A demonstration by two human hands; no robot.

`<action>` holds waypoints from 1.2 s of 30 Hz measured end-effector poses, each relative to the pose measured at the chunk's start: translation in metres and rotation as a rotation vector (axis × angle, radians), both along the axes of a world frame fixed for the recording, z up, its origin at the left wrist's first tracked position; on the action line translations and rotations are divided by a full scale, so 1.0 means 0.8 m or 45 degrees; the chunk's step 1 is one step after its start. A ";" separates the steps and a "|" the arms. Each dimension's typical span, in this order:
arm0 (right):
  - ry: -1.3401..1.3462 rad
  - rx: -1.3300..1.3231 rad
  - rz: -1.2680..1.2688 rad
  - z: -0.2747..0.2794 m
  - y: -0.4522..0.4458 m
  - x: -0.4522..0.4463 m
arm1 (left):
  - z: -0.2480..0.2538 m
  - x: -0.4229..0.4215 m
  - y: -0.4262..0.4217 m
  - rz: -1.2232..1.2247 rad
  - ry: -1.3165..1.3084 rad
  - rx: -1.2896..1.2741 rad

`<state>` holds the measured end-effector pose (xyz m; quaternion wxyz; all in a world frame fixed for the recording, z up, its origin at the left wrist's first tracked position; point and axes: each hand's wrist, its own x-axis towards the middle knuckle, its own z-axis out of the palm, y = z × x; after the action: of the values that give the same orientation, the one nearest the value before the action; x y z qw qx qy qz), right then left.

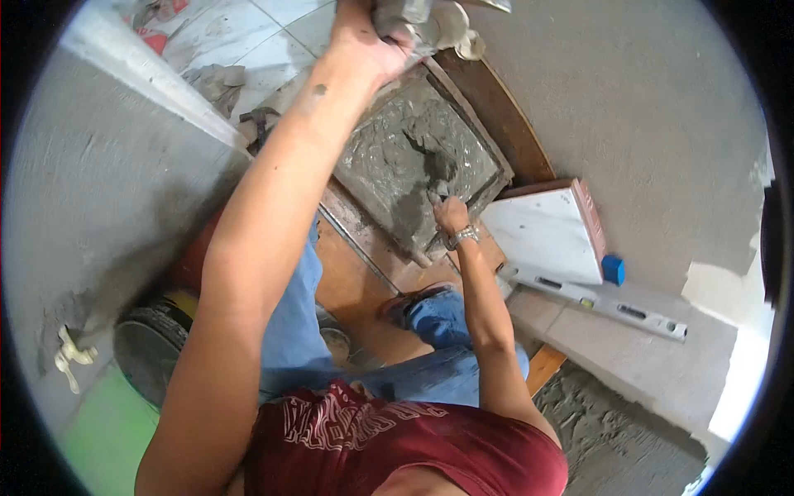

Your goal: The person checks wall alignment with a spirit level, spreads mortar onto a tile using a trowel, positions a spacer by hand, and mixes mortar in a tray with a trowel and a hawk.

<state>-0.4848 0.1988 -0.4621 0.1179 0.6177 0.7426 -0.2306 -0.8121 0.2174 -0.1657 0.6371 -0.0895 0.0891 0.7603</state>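
A shallow wooden-sided tray (488, 136) holds wet grey mortar (389, 149). My right hand (451, 215), with a metal watch on its wrist, is closed on a trowel (442, 189) whose blade is mostly sunk in the mortar beside a dark furrow. Stretched far forward, my left hand (387, 51) is at the top edge of the view, its fingers curled against a grey, mortar-smeared thing (401, 12). That thing is cut off by the frame, so its kind cannot be made out. Pale, rounded pieces (455, 31) are just right of it.
White tiles (546, 231) lean by the right wall, near a blue block (613, 269) and a spirit level (600, 304) on a ledge. A hammer (260, 124) lies left of the tray. A dark bucket (150, 347) and a tap (73, 358) are at the lower left.
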 end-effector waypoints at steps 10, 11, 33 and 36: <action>0.265 -0.438 -0.062 -0.038 0.038 -0.076 | -0.123 -0.038 0.047 -0.209 0.132 -0.117; 0.176 -0.412 -0.132 -0.031 0.035 -0.060 | -0.107 -0.034 0.040 -0.175 0.175 -0.168; 0.079 0.013 -0.539 -0.053 -0.036 0.026 | -0.090 -0.058 0.034 -0.176 0.034 -0.175; 0.085 0.049 -0.299 -0.068 -0.027 -0.017 | -0.108 -0.061 0.044 -0.191 0.080 -0.109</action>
<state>-0.4987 0.1774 -0.5165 0.0533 0.6944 0.6731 -0.2489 -0.8607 0.2528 -0.2520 0.6848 -0.0858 0.1480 0.7084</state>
